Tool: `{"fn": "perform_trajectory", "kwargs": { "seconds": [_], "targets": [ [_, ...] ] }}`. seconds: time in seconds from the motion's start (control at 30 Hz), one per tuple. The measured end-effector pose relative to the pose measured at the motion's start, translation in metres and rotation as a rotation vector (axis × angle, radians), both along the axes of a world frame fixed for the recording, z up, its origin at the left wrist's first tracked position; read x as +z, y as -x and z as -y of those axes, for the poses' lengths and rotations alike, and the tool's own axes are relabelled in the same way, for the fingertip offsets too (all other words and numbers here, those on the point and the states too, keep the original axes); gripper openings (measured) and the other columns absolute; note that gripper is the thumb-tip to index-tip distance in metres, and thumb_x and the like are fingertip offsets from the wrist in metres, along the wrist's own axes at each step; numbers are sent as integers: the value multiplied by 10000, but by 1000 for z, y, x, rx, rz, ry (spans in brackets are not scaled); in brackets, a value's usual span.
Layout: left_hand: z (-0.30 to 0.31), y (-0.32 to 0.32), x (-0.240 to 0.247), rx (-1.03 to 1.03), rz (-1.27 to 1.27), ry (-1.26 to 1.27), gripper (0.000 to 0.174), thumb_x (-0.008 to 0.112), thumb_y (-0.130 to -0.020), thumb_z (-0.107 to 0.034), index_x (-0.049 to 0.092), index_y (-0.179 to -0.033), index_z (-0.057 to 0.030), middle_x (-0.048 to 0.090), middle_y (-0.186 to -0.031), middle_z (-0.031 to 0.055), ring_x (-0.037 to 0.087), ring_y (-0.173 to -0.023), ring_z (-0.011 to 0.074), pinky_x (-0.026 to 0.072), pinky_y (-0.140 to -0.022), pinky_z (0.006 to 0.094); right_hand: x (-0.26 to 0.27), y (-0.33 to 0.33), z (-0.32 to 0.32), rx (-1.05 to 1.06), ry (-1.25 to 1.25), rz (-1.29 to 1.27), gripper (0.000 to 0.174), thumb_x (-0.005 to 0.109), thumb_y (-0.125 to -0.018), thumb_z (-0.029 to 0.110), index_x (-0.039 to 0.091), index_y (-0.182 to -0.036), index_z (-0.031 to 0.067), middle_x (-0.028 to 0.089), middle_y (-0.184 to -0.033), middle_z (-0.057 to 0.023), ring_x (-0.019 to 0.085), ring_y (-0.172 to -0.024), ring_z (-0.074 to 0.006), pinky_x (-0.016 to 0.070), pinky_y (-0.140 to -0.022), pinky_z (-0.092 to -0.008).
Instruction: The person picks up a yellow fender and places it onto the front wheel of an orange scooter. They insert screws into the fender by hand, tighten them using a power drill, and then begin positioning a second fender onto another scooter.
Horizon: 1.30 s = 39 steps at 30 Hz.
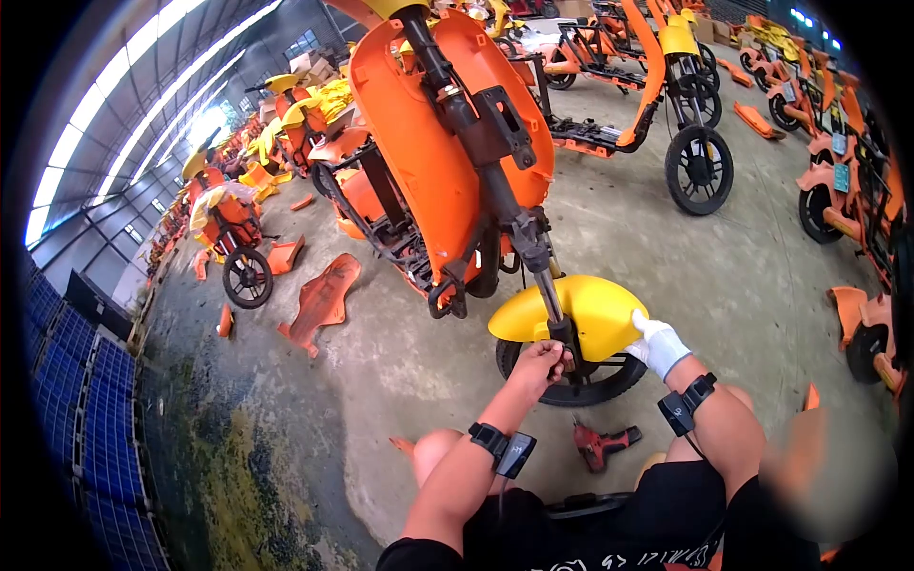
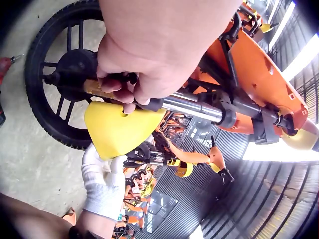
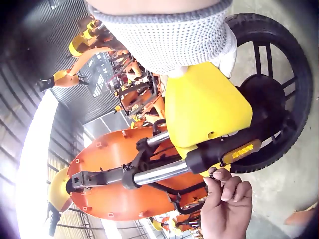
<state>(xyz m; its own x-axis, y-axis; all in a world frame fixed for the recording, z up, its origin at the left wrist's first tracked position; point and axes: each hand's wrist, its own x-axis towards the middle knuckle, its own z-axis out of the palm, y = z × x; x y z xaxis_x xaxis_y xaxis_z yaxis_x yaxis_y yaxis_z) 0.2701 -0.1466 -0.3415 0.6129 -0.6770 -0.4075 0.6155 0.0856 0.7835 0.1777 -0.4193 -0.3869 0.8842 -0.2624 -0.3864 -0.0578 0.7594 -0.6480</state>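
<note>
A yellow front mudguard [image 1: 609, 314] sits over the black front wheel [image 1: 609, 392] of an orange scooter, around its fork [image 1: 549, 293]. My right hand [image 1: 657, 344], in a white knitted glove, grips the mudguard's edge, thumb on one face and fingers round the other. Beside the fork's lower leg, my bare left hand [image 1: 543, 366] pinches a small black fastener [image 3: 213, 170] between thumb and fingertips. It is close to the mudguard's lower edge in the right wrist view; its exact kind I cannot tell. An orange reflector [image 3: 241, 151] is on the fork leg.
A red and black power drill [image 1: 602, 444] lies on the concrete floor by the wheel. To the left lies a loose orange panel [image 1: 322, 297]. Several part-stripped scooters stand around, one with its front wheel [image 1: 700, 171] to the right. Blue crates [image 1: 71, 347] line the far left.
</note>
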Motion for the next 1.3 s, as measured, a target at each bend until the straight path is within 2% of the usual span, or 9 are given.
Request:
{"fn": "perform_trajectory", "kwargs": {
  "seconds": [0.17, 0.33, 0.47, 0.53, 0.57, 0.6, 0.67, 0.7, 1.3],
  "targets": [
    [-1, 3, 10, -8, 4, -16, 120, 553, -1008, -168, 541, -1085, -76, 652, -953, 28, 499, -645, 86, 423, -595, 228, 21, 3, -5, -112, 192, -72, 428, 620, -968, 215, 486, -1265, -63, 618, -1207, -190, 633, -1084, -326, 544, -910, -475],
    [1, 5, 8, -4, 41, -21, 162, 556, -1003, -142, 556, -1130, -43, 654, -971, 36, 493, -652, 80, 422, -598, 231, 18, 0, -3, -127, 234, -32, 419, 610, -972, 199, 481, -1237, -99, 607, -1204, -218, 632, -1076, -350, 541, -913, -505],
    [14, 12, 10, 9, 272, -158, 236, 572, -983, -104, 561, -1177, 29, 685, -974, 78, 522, -660, 86, 438, -594, 239, 28, 0, -6, -129, 255, -91, 433, 610, -972, 198, 469, -1236, -115, 605, -1192, -227, 627, -1077, -366, 543, -913, -530],
    [24, 17, 4, 11, 621, -235, 222, 593, -963, -93, 573, -1138, 42, 703, -936, 95, 575, -681, 96, 463, -600, 252, 47, 8, -17, -144, 277, -92, 447, 617, -968, 202, 463, -1229, -127, 602, -1186, -237, 626, -1075, -380, 546, -903, -544],
    [28, 23, 3, 96, 827, -277, 205, 625, -926, -83, 589, -1104, 13, 714, -903, 142, 672, -726, 196, 511, -640, 315, 41, 7, -15, -157, 271, -92, 463, 626, -964, 206, 457, -1225, -136, 596, -1187, -242, 627, -1068, -391, 551, -890, -549],
    [31, 26, 3, 95, 828, -272, 205, 625, -926, -83, 589, -1104, 13, 714, -903, 142, 672, -726, 196, 511, -640, 315, 33, 4, -12, -161, 274, -91, 463, 626, -964, 206, 457, -1225, -136, 596, -1187, -242, 627, -1068, -391, 551, -890, -549],
    [37, 31, 8, 103, 1112, -458, 206, 641, -895, -72, 593, -1092, -39, 699, -903, 182, 701, -825, 315, 534, -697, 376, 29, 4, -9, -138, 253, -43, 474, 634, -958, 207, 455, -1231, -136, 593, -1193, -240, 631, -1062, -387, 557, -880, -545],
    [40, 32, 7, 139, 1098, -465, 193, 647, -879, -78, 600, -1066, -62, 676, -862, 200, 677, -844, 373, 536, -710, 414, 26, 5, -6, -144, 253, -58, 478, 644, -951, 203, 456, -1235, -132, 594, -1193, -236, 635, -1057, -378, 560, -877, -539],
    [65, 36, 21, 136, 1238, -847, 153, 650, -888, -144, 620, -1014, -64, 678, -773, 196, 675, -769, 388, 526, -670, 462, 54, 11, -22, -162, 347, -197, 477, 679, -933, 240, 511, -1195, -121, 627, -1127, -203, 666, -971, -309, 596, -802, -427]
  ]
}}
